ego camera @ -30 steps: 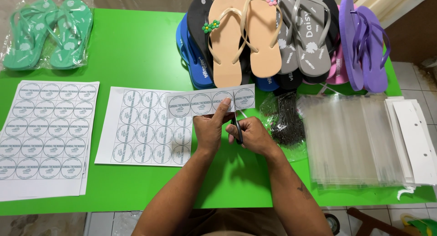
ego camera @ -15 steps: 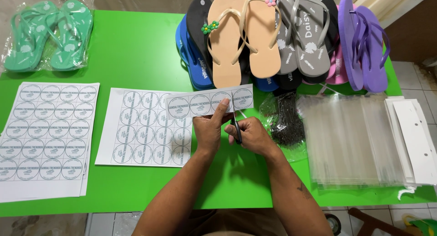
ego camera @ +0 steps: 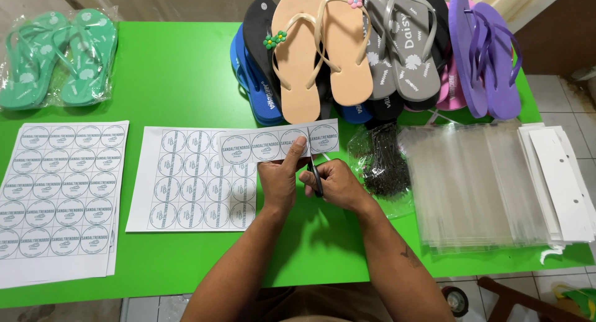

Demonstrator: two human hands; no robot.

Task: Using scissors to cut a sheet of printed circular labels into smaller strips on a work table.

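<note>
Sticker strip (ego camera: 279, 143), a row of round printed labels, is pinched in the left hand (ego camera: 280, 180), thumb pressed on top of it near the middle, just above the green table (ego camera: 180, 80). It's held flat and level, its left part overlapping the top of a bigger label sheet (ego camera: 192, 182). Scissors (ego camera: 315, 176) with dark handles are gripped in the right hand (ego camera: 335, 184), fingers closed around them, blades pointed up at the strip's lower edge; whether the blades are open or shut can't really be made out, too much is hidden by the fingers. The two hands are touching or nearly so.

Further left, a thicker stack of label sheets (ego camera: 59, 201) is laid out, well apart from the hands. Just right of the right hand a clear bag of small black hooks (ego camera: 388, 164) is seen, then a pile of clear plastic sleeves (ego camera: 481, 185) and some white card headers (ego camera: 562, 179) at the table's edge. Along the far side, a bunch of flip-flops (ego camera: 372, 49) in blue, black, beige, grey, pink and purple is piled up, and a bagged green pair (ego camera: 59, 55) is parked in the far left corner.
</note>
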